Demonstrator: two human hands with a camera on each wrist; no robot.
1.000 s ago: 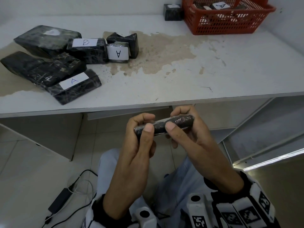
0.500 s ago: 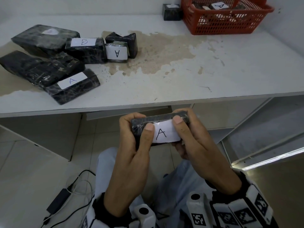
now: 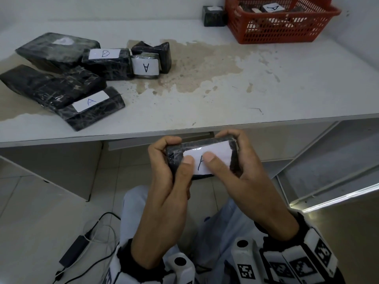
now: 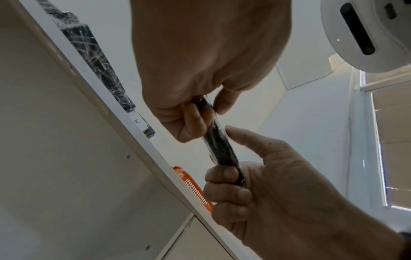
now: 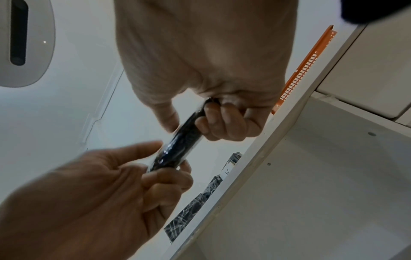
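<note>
Packet [image 3: 175,153] gripped by left hand [image 3: 166,193], right hand [image 3: 248,187], before counter [image 3: 225,95] front edge; label [image 3: 217,152] faced up, presumably for reading.

I'm holding one small flat black packet [image 3: 202,147], wrapped tight in glossy clear film, creased at the ends. The white label [image 3: 220,153] faces up at the head cam. Its handwritten letter is mostly under my thumbs, so only one pen stroke shows. The packet is in the air, just in front of and below the table [image 3: 225,99] edge, long axis left-right and label face tilted toward me. My left hand [image 3: 170,181] grips the left end and my right hand [image 3: 242,181] the right end, thumbs on the label and fingers curled behind. The wrist cams show it edge-on as a thin slab [image 4: 219,146] [image 5: 177,147].
</note>
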